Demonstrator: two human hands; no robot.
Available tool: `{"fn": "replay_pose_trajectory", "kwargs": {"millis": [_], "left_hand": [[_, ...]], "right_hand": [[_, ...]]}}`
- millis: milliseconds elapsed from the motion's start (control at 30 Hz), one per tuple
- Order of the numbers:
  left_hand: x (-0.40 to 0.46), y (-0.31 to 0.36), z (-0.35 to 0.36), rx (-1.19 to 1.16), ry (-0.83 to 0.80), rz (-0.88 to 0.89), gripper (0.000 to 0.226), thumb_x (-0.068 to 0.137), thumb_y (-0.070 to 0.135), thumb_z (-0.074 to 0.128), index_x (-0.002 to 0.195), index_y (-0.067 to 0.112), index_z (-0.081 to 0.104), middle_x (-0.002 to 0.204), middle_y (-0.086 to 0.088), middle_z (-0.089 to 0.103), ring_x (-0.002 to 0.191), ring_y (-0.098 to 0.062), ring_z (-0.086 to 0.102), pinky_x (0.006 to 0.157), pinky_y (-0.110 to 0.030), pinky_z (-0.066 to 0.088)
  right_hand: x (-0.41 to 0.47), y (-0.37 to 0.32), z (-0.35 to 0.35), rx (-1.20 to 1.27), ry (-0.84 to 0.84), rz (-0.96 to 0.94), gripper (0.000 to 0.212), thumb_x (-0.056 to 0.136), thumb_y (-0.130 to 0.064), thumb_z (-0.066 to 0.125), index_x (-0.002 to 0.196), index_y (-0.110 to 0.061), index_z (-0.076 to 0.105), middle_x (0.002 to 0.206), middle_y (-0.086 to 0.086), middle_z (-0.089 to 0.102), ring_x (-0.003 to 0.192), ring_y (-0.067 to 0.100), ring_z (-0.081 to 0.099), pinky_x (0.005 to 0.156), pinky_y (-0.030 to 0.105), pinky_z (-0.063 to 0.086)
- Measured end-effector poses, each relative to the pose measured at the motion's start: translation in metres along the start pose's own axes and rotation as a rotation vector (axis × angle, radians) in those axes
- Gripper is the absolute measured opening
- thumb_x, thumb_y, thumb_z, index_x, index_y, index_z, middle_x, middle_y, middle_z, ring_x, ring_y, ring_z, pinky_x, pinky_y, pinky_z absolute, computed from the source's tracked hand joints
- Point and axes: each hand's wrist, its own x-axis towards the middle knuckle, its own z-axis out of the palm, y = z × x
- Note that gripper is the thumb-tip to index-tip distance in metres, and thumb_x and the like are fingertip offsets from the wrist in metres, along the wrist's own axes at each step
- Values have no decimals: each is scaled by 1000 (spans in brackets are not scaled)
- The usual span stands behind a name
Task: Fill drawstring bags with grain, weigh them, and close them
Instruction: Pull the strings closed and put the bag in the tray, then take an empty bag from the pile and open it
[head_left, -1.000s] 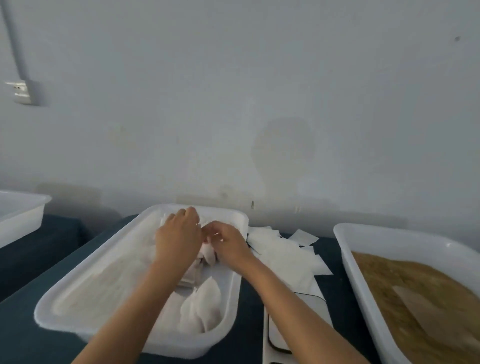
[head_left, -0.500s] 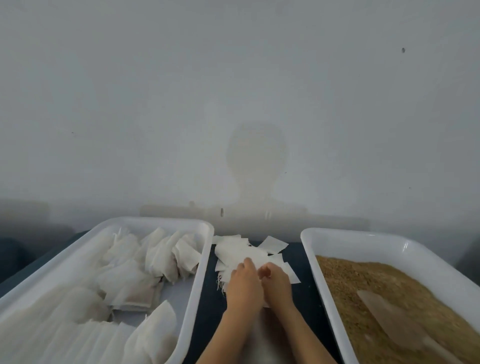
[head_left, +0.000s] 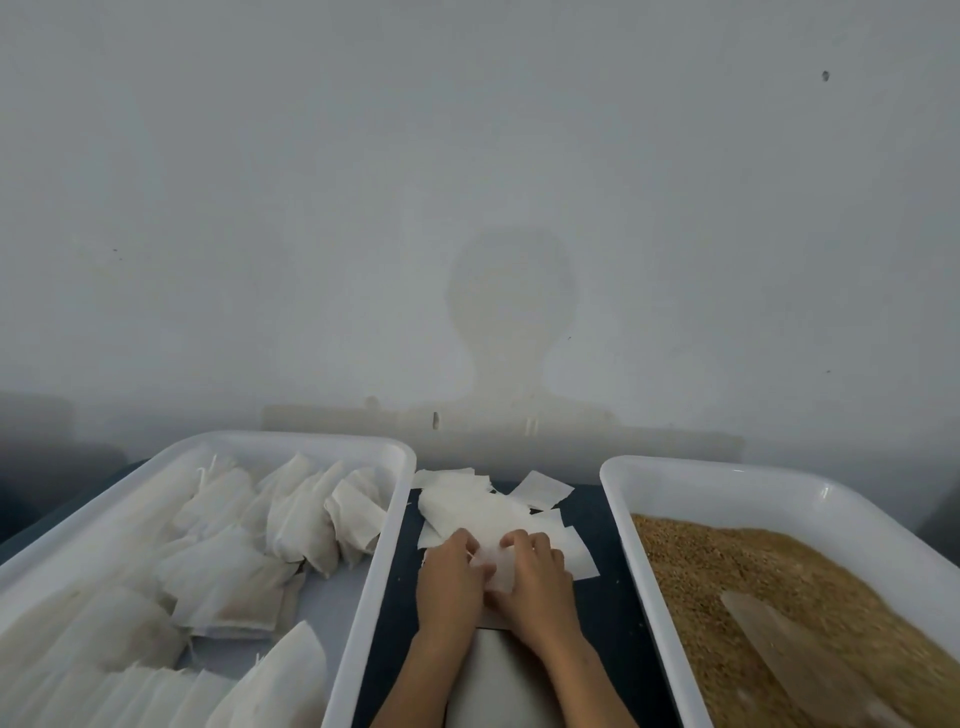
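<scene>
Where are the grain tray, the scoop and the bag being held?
grain tray (head_left: 727, 474): head view, far rim.
scoop (head_left: 769, 631): head view, blade lying on the grain.
bag (head_left: 497, 566): head view, middle, between both hands.

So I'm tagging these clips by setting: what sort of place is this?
Probably a small hand-packing workstation, not a home kitchen. A white tray holds loose grain, another tray holds filled bags, and both hands, left and right, hold an empty bag from the pile between.

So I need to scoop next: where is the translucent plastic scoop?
In the head view, the translucent plastic scoop lies on the brown grain in the white tray on the right.
</scene>
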Motion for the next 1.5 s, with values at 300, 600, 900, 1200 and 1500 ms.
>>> {"fn": "replay_pose_trajectory", "kwargs": {"millis": [300, 600, 900, 1200, 1500], "left_hand": [[-1, 6, -1, -42, 129, 65, 18, 95, 32, 52, 82, 19, 48, 75, 8, 56, 72, -13, 52, 60, -25, 36], [-7, 46, -17, -678, 10, -22, 21, 96, 18, 48, 79, 8, 52, 73, -4, 51, 63, -12, 51, 52, -18, 49], [-46, 115, -53, -1071, -140, 94, 25, 96, 30, 50, 88, 8, 55, 79, -12, 52, 73, -20, 54, 71, -34, 45], [-86, 160, -1, -903, -258, 338, 22, 96, 13, 52, 75, 6, 56, 69, -3, 55, 60, -7, 54, 54, -16, 46], [-106, 159, 67, -464, -513, 340, 27, 91, 17, 57, 69, 13, 43, 67, -4, 42, 65, -17, 44, 66, -30, 40]], "right_hand": [[-11, 29, -13, 106, 138, -80, 23, 92, -33, 55, 114, -26, 51, 118, -10, 52, 105, 8, 47, 83, 22, 41], [-27, -1, -47, 397, 207, -136, 48, 90, -53, 45, 130, -27, 41, 126, -14, 48, 113, 2, 46, 93, 18, 40], [-49, -63, -110, 789, 277, 36, 8, 98, -28, 47, 102, -21, 47, 90, -6, 57, 79, 7, 57, 53, 7, 40], [-72, 15, -181, 432, 76, 129, 21, 99, -15, 37, 105, -24, 54, 86, -9, 61, 77, 3, 59, 59, 16, 45], [-105, 113, -202, 569, 132, 345, 28, 97, -24, 48, 71, -14, 53, 67, 2, 52, 59, 14, 50, 60, 30, 39]]}}
